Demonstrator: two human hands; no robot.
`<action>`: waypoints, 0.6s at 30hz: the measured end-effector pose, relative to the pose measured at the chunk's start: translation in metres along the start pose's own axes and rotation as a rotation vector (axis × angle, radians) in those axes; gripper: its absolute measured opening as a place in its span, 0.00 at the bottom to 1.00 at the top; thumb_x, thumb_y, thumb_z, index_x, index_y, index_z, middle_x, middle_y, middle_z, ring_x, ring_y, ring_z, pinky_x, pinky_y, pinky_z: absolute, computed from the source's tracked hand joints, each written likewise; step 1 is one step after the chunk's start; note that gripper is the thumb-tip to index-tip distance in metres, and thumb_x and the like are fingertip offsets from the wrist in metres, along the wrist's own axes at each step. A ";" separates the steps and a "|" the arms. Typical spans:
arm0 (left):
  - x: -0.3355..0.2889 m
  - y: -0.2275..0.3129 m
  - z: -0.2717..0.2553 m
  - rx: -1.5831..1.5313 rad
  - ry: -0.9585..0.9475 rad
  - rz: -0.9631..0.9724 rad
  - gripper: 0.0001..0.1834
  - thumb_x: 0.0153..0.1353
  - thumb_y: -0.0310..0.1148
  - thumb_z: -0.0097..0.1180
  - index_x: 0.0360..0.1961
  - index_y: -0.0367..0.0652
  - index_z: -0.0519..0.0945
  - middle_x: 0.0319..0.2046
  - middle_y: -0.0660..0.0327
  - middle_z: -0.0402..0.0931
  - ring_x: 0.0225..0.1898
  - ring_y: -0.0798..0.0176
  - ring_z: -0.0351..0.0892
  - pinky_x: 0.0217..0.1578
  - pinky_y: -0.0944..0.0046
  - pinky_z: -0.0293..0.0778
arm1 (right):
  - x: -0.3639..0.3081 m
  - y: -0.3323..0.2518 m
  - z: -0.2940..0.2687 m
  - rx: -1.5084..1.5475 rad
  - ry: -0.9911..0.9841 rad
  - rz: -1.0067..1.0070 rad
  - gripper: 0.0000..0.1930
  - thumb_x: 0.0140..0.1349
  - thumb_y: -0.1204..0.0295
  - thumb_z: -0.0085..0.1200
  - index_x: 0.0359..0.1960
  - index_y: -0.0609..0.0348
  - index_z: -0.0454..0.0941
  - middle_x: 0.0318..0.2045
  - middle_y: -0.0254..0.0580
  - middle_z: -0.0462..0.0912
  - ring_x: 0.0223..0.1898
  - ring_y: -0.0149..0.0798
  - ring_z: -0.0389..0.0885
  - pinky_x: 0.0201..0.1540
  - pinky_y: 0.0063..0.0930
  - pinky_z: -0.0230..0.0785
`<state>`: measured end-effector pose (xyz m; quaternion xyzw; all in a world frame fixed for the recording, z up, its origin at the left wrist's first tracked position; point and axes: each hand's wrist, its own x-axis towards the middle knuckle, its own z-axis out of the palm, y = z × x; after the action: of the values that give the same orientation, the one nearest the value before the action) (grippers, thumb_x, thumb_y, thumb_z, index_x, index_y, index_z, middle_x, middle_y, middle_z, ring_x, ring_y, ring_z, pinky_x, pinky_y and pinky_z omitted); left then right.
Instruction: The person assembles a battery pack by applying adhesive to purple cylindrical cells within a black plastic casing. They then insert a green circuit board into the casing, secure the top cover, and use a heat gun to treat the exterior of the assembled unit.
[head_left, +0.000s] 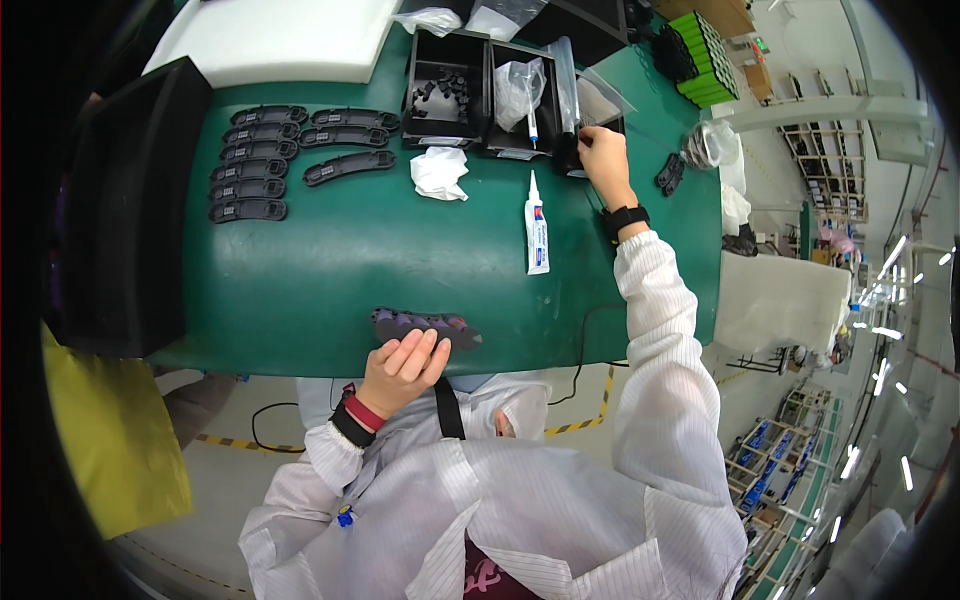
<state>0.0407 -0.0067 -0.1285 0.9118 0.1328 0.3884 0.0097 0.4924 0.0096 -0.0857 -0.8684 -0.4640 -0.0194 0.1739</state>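
My left hand (404,368) is closed round a dark curved plastic part (428,328) with a purplish sheen, held near the front edge of the green table. My right hand (604,164) reaches to a small black bin (568,152) at the back right. Its fingers are bent down at the bin's near wall, and their tips are partly hidden, so what they pinch does not show. Left of that hand lies a white glue tube (537,235) with a pointed nozzle. A crumpled white tissue (439,173) rests nearer the table's middle.
Several black curved shells (250,168) lie in two columns at the left. Behind are a black bin (425,125) of small black pieces and another bin (510,145) holding a plastic bag and pen. A large black box (140,210) stands at the left edge; white foam (280,40) lies behind.
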 end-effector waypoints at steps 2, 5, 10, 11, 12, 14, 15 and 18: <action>0.000 -0.002 0.000 0.012 -0.004 0.023 0.24 0.60 0.28 0.59 0.57 0.59 0.71 0.57 0.67 0.67 0.64 0.65 0.63 0.71 0.60 0.53 | 0.000 0.002 -0.009 0.011 0.062 -0.057 0.08 0.52 0.71 0.62 0.30 0.62 0.86 0.29 0.53 0.85 0.32 0.53 0.85 0.40 0.40 0.76; 0.003 -0.003 -0.002 0.032 0.005 0.036 0.23 0.62 0.29 0.58 0.58 0.59 0.70 0.57 0.68 0.66 0.65 0.65 0.62 0.72 0.61 0.51 | 0.000 -0.015 -0.033 0.087 0.332 -0.043 0.04 0.50 0.77 0.63 0.26 0.64 0.82 0.30 0.48 0.86 0.29 0.43 0.86 0.37 0.32 0.77; 0.000 -0.005 -0.006 0.017 -0.022 0.066 0.21 0.62 0.30 0.57 0.57 0.59 0.73 0.56 0.67 0.67 0.63 0.65 0.64 0.71 0.59 0.52 | -0.018 -0.116 -0.080 0.645 0.161 -0.024 0.03 0.57 0.83 0.60 0.32 0.69 0.78 0.32 0.43 0.86 0.34 0.30 0.85 0.41 0.21 0.77; 0.001 -0.006 -0.007 0.020 -0.018 0.065 0.21 0.62 0.30 0.57 0.57 0.59 0.73 0.57 0.68 0.67 0.63 0.65 0.63 0.71 0.60 0.52 | -0.028 -0.144 -0.086 0.703 0.045 -0.018 0.03 0.58 0.84 0.60 0.32 0.68 0.78 0.33 0.43 0.86 0.34 0.30 0.85 0.41 0.21 0.77; 0.003 -0.007 -0.008 0.022 -0.012 0.070 0.21 0.62 0.30 0.56 0.57 0.60 0.73 0.57 0.68 0.66 0.63 0.65 0.63 0.71 0.60 0.52 | -0.038 -0.170 -0.091 0.758 -0.093 -0.033 0.04 0.57 0.84 0.60 0.32 0.67 0.78 0.33 0.42 0.85 0.35 0.29 0.85 0.41 0.20 0.77; 0.002 -0.007 -0.005 0.015 0.004 0.071 0.21 0.62 0.30 0.57 0.56 0.61 0.73 0.57 0.69 0.65 0.64 0.67 0.61 0.71 0.62 0.52 | -0.054 -0.201 -0.079 0.788 -0.315 -0.126 0.05 0.56 0.83 0.62 0.33 0.66 0.80 0.32 0.38 0.85 0.35 0.27 0.84 0.42 0.20 0.76; 0.001 -0.007 -0.005 0.007 0.004 0.065 0.21 0.62 0.30 0.56 0.56 0.61 0.73 0.58 0.69 0.65 0.65 0.67 0.61 0.71 0.62 0.52 | -0.063 -0.220 -0.071 0.764 -0.389 -0.190 0.05 0.55 0.83 0.64 0.34 0.65 0.82 0.32 0.37 0.86 0.34 0.27 0.84 0.40 0.19 0.77; 0.002 -0.008 -0.009 0.001 -0.038 0.061 0.21 0.63 0.30 0.56 0.56 0.61 0.72 0.57 0.69 0.64 0.65 0.68 0.60 0.72 0.63 0.51 | -0.081 -0.258 -0.043 0.797 -0.706 -0.118 0.06 0.54 0.81 0.66 0.34 0.68 0.85 0.31 0.40 0.87 0.32 0.28 0.85 0.39 0.19 0.78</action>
<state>0.0340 0.0009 -0.1219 0.9226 0.1048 0.3712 0.0000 0.2418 0.0623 0.0122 -0.6610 -0.5139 0.4419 0.3221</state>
